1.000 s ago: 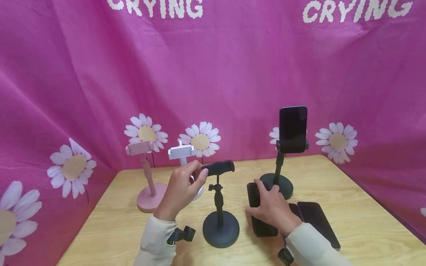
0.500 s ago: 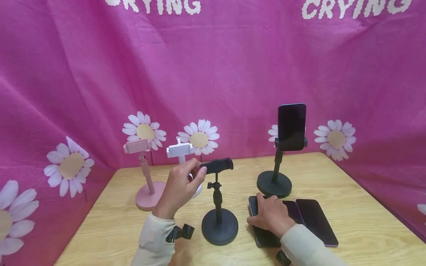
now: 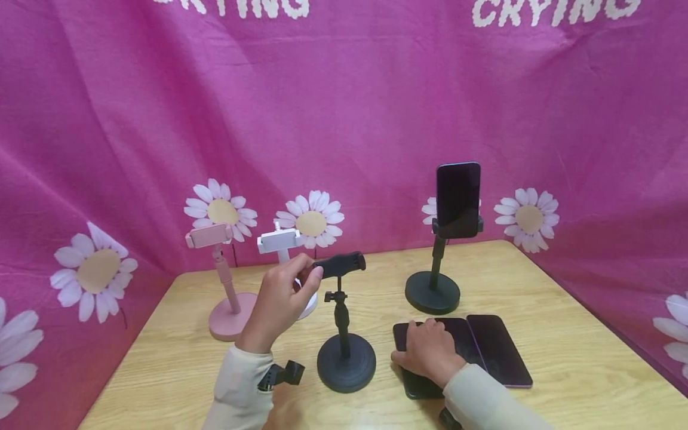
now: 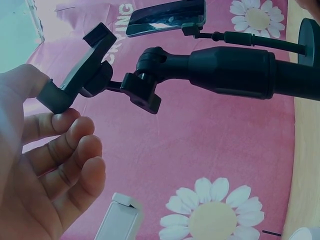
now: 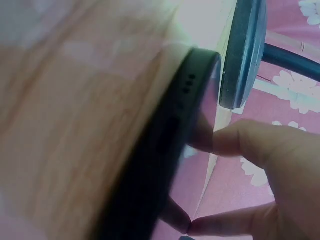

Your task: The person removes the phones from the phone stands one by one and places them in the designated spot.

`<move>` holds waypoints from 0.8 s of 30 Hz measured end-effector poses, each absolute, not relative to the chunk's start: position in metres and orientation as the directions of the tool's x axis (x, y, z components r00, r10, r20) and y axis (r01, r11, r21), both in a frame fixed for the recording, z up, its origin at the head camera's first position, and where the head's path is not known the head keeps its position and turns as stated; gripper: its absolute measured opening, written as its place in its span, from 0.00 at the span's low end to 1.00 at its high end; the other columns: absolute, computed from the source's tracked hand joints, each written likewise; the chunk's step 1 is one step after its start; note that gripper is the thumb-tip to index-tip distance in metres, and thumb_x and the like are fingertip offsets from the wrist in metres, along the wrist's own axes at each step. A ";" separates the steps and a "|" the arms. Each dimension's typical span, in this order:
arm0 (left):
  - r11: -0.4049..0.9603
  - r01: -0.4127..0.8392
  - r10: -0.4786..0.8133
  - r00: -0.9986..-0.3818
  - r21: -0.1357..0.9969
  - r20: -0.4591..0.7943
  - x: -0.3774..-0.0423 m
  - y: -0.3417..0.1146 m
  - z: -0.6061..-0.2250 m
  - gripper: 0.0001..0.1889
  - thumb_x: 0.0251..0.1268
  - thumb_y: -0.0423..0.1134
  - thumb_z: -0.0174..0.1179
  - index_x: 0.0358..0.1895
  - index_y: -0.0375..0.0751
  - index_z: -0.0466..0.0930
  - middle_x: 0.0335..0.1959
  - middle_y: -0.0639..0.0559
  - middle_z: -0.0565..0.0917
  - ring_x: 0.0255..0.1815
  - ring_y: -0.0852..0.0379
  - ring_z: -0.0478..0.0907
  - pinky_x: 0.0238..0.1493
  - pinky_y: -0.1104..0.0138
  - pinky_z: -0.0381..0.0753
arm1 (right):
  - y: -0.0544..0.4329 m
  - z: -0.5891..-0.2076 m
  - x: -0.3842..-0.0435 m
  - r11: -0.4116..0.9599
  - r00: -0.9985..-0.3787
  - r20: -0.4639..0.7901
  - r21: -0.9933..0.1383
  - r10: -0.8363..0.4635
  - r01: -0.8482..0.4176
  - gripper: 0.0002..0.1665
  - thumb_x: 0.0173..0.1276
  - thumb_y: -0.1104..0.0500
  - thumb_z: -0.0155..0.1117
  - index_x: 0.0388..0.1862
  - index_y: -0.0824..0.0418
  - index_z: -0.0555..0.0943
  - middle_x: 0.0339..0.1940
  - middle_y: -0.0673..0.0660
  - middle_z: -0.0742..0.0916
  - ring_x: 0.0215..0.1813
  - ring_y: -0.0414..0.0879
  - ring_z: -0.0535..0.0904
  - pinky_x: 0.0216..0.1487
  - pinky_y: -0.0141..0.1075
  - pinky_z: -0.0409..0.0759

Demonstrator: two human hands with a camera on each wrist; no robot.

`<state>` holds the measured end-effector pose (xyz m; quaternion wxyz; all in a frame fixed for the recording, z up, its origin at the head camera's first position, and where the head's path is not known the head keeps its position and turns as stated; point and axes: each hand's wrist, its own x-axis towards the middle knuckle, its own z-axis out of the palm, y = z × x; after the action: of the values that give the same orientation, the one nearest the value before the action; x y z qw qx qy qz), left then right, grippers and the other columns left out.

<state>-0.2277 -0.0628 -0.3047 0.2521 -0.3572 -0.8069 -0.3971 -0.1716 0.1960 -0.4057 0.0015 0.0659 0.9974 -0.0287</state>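
My left hand (image 3: 279, 301) pinches the left end of the black clamp (image 3: 344, 264) on top of a phone stand (image 3: 344, 358). In the left wrist view, thumb and index finger hold the lower end of that clamp, the other fingers bent below. My right hand (image 3: 430, 352) lies over a black phone (image 3: 421, 387) flat on the table. Thumb and a fingertip touch its dark screen in the right wrist view, where the phone's port edge (image 5: 180, 110) faces the camera. A second phone (image 3: 461, 334) lies beside it, partly under the hand; a third phone (image 3: 500, 352) is at right.
Behind at right, another black stand (image 3: 432, 292) holds an upright phone (image 3: 458, 200). A pink stand (image 3: 231, 316) and a white stand (image 3: 279, 240) stand behind my left hand. The wooden table (image 3: 161, 382) ends at a pink flowered cloth (image 3: 376, 119).
My right hand has slid the phone toward me, level with the other two phones. The left hand keeps its pinch on the clamp. The head view has shifted slightly.
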 end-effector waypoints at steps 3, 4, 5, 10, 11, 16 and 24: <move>0.431 0.774 0.370 -0.620 0.463 0.692 -0.228 -0.063 -0.304 0.04 0.66 0.40 0.60 0.35 0.47 0.76 0.24 0.60 0.75 0.25 0.62 0.71 0.27 0.69 0.77 | 0.196 -0.405 -0.172 0.991 -0.992 -0.001 -0.037 0.129 0.129 0.43 0.52 0.37 0.67 0.55 0.69 0.78 0.37 0.70 0.75 0.42 0.61 0.72 0.34 0.51 0.77; 0.430 0.772 0.369 -0.623 0.467 0.690 -0.228 -0.063 -0.304 0.04 0.66 0.40 0.60 0.35 0.47 0.76 0.24 0.60 0.76 0.25 0.62 0.71 0.27 0.69 0.77 | 0.196 -0.404 -0.171 0.991 -0.992 -0.004 -0.038 0.129 0.129 0.42 0.52 0.37 0.67 0.55 0.69 0.78 0.37 0.70 0.74 0.42 0.61 0.72 0.34 0.51 0.77; 0.428 0.771 0.368 -0.625 0.471 0.688 -0.228 -0.063 -0.304 0.04 0.66 0.40 0.60 0.36 0.46 0.77 0.24 0.60 0.76 0.26 0.62 0.72 0.28 0.70 0.77 | 0.197 -0.404 -0.171 0.991 -0.992 -0.011 -0.040 0.129 0.130 0.42 0.53 0.37 0.67 0.55 0.69 0.78 0.37 0.69 0.74 0.42 0.61 0.72 0.34 0.51 0.77; 0.406 0.762 0.365 -0.641 0.504 0.675 -0.227 -0.060 -0.306 0.07 0.67 0.41 0.59 0.43 0.43 0.80 0.26 0.59 0.79 0.29 0.63 0.74 0.31 0.69 0.79 | 0.200 -0.404 -0.169 0.990 -0.991 -0.033 -0.045 0.132 0.133 0.42 0.54 0.38 0.67 0.57 0.69 0.77 0.38 0.70 0.75 0.41 0.61 0.75 0.37 0.53 0.77; 0.397 0.763 0.364 -0.642 0.510 0.675 -0.227 -0.059 -0.306 0.07 0.67 0.41 0.59 0.43 0.43 0.80 0.26 0.59 0.80 0.29 0.63 0.75 0.31 0.68 0.79 | 0.200 -0.404 -0.169 0.990 -0.991 -0.034 -0.044 0.130 0.132 0.42 0.55 0.38 0.66 0.58 0.69 0.76 0.38 0.70 0.75 0.41 0.62 0.76 0.38 0.54 0.77; 0.349 0.741 0.349 -0.670 0.573 0.655 -0.223 -0.059 -0.306 0.05 0.70 0.39 0.57 0.43 0.43 0.79 0.27 0.59 0.83 0.31 0.64 0.79 0.32 0.65 0.79 | 0.198 -0.404 -0.169 0.991 -0.992 -0.035 -0.052 0.117 0.119 0.43 0.56 0.38 0.66 0.59 0.69 0.75 0.40 0.71 0.75 0.43 0.62 0.75 0.38 0.54 0.78; 0.301 0.715 0.346 -0.698 0.631 0.627 -0.223 -0.063 -0.306 0.04 0.71 0.37 0.56 0.43 0.42 0.77 0.27 0.56 0.84 0.29 0.62 0.81 0.29 0.66 0.80 | 0.204 -0.407 -0.168 0.993 -0.993 -0.043 -0.044 0.111 0.113 0.45 0.57 0.36 0.65 0.61 0.70 0.74 0.41 0.72 0.75 0.42 0.62 0.75 0.38 0.54 0.78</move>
<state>-0.2230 -0.0631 -0.3064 0.1905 -0.3384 -0.7837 -0.4848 -0.1684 0.2035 -0.4073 0.0204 0.0560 0.9980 -0.0233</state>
